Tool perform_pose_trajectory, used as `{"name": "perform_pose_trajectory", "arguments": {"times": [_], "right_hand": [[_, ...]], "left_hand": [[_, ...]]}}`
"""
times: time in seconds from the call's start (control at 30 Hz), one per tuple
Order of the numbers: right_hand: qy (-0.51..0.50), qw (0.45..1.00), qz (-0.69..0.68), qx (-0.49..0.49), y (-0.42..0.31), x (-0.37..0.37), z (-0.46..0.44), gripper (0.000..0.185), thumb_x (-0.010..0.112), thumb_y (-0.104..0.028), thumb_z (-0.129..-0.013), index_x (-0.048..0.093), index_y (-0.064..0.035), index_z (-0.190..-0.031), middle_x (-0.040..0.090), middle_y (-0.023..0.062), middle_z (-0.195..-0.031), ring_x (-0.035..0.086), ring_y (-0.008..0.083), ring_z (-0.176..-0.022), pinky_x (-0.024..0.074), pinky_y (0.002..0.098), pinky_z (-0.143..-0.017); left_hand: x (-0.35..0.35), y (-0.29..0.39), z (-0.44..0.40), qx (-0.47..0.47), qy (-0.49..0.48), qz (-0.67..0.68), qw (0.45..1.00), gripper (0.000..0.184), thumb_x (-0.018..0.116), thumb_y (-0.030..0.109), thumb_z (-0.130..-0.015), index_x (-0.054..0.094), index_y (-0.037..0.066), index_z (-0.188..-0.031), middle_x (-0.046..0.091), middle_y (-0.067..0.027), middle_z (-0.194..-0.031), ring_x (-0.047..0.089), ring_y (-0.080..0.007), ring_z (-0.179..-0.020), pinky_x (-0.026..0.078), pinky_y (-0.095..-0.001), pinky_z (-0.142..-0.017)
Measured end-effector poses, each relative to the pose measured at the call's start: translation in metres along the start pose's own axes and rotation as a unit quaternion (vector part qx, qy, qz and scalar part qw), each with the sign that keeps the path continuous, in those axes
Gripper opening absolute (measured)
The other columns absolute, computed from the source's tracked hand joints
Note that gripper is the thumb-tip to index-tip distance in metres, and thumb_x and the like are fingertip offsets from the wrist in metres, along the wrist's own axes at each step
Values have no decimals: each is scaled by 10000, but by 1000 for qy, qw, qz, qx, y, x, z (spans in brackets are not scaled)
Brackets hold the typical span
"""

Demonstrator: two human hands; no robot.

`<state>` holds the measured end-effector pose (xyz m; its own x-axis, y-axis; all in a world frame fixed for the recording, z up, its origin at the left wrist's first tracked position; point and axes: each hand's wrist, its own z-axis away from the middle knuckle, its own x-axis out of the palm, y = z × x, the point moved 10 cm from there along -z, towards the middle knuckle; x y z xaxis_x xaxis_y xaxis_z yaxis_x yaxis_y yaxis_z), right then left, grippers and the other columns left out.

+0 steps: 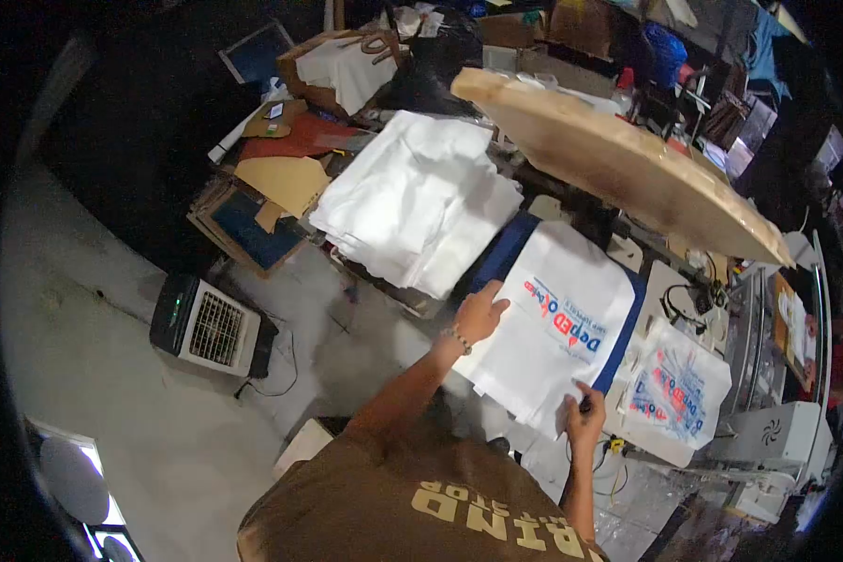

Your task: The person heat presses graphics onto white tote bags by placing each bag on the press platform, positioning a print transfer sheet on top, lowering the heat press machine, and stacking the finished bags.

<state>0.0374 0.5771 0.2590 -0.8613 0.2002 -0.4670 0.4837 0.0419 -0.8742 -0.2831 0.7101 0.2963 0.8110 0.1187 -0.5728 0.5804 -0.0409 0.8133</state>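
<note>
A white printed fabric piece (559, 318) with red and blue lettering lies over a navy-blue padded board (508, 245), whose edges show around it. My left hand (479, 315) grips the fabric's left edge, thumb on top; a beaded bracelet circles that wrist. At the near right corner, my right hand (585, 418) is closed on the fabric's edge, with a small dark spot between its fingers that I cannot make out. Beyond my left hand rests a pile of white fabric (417, 192). To the right is another white sheet (676, 391) with overlapping red and blue prints.
A large wooden board (628, 159) slants above the far side of the work area. On the floor at left stands an air cooler (214, 323) with a cable. Cardboard and framed screens (250, 225) lie behind it. At right is a white machine (768, 436) with a fan grille.
</note>
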Motion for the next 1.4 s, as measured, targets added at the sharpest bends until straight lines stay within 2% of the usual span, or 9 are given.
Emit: {"name": "perform_pose_trajectory", "arguments": {"times": [0.27,0.47,0.67,0.87,0.9,0.93,0.97,1.07,1.4], "right_hand": [[-57,977,-191,79,-47,81,12,568,744,-112,-880,534,-10,-1397,517,-43,-832,428,54,-691,379,222,-615],[-153,938,-287,-122,-199,176,-32,767,692,-88,-918,287,-66,-1569,449,167,-1501,612,158,-1029,519,291,-862],[-87,965,39,-243,-210,199,-53,663,764,-220,-876,485,-94,-1465,414,170,-1541,571,326,-1232,487,420,-989],[38,932,341,-120,-125,176,-66,710,642,-490,-917,457,-105,-1484,324,184,-1587,287,452,-1448,228,632,-1143],[64,917,381,-94,-112,172,-67,729,586,-552,-930,447,-107,-1491,301,183,-1599,240,453,-1469,177,660,-1149],[71,907,401,-106,-102,173,-65,740,491,-600,-954,435,-101,-1499,290,185,-1604,206,443,-1484,149,648,-1162],[85,904,410,-92,-101,170,-66,740,491,-600,-954,435,-101,-1499,290,185,-1604,206,443,-1484,149,648,-1162],[65,910,403,-72,-104,175,-64,720,441,-580,-978,421,-89,-1505,293,194,-1599,221,456,-1471,155,646,-1160],[72,902,418,-86,-105,173,-61,708,425,-567,-986,400,-99,-1518,296,192,-1598,247,455,-1459,178,634,-1162]], "left_hand": [[-126,50,-41,118,9,69,991,403,640,259,-983,619,-15,-1277,691,-232,-1164,705,-234,-952,547,-341,-842],[-328,-58,-143,118,77,286,948,406,664,205,-961,602,-10,-1300,648,-121,-1251,606,-203,-1136,453,-307,-1014],[-557,-132,-198,23,273,205,940,297,658,190,-935,647,38,-1190,672,-65,-1103,617,-166,-979,504,-292,-892],[-680,-361,-334,-34,107,502,857,624,526,415,-1006,420,4,-1463,531,-132,-1429,546,-285,-1261,428,-423,-1087],[-602,-214,-248,254,-108,372,886,692,525,436,-1008,347,-19,-1498,548,-154,-1412,554,-303,-1257,430,-440,-1082],[-593,-137,-228,-48,220,215,950,690,544,425,-1003,356,-20,-1495,559,-162,-1398,564,-315,-1243,447,-438,-1059],[-557,-47,-147,-380,429,201,795,687,563,414,-997,365,-21,-1492,570,-170,-1384,573,-327,-1229,464,-437,-1037],[-661,-288,-322,41,329,-16,943,467,629,230,-978,551,-17,-1365,622,-173,-1274,619,-289,-1118,504,-380,-938],[-241,-32,-166,256,-15,-193,947,513,669,280,-946,553,49,-1389,480,-249,-1458,441,-399,-1358,351,-448,-1130]]}}
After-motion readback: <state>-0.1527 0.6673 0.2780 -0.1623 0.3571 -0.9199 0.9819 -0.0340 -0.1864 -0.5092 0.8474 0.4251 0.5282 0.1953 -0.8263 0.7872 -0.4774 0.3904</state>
